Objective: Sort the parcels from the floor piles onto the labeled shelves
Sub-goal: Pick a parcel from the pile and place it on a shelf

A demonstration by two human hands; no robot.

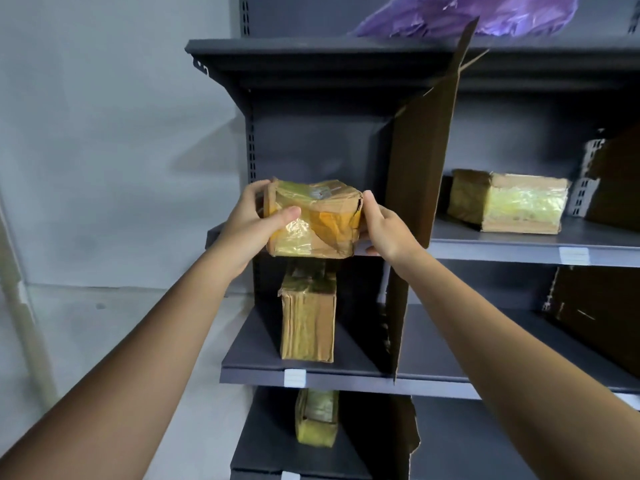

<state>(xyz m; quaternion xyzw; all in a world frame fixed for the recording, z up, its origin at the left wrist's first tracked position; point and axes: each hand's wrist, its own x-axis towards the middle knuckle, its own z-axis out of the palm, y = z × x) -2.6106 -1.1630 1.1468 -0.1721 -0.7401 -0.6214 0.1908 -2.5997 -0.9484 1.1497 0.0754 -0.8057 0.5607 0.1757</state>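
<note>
A small cardboard parcel (313, 220) wrapped in yellowish tape sits at the front edge of the dark grey shelf (502, 252), in its left compartment. My left hand (254, 220) grips the parcel's left side, thumb across its front face. My right hand (379, 221) holds the parcel's right edge with curled fingers. One shelf down stands a tall taped parcel (307, 320) on the lower shelf (349, 377). Below that lies another taped parcel (317, 417).
A brown cardboard divider (420, 174) stands upright just right of my right hand. Beyond it rests a flat taped box (509, 200). A purple plastic bag (467, 15) lies on the top shelf. White label tags (294, 377) mark the shelf edges. A pale wall is left.
</note>
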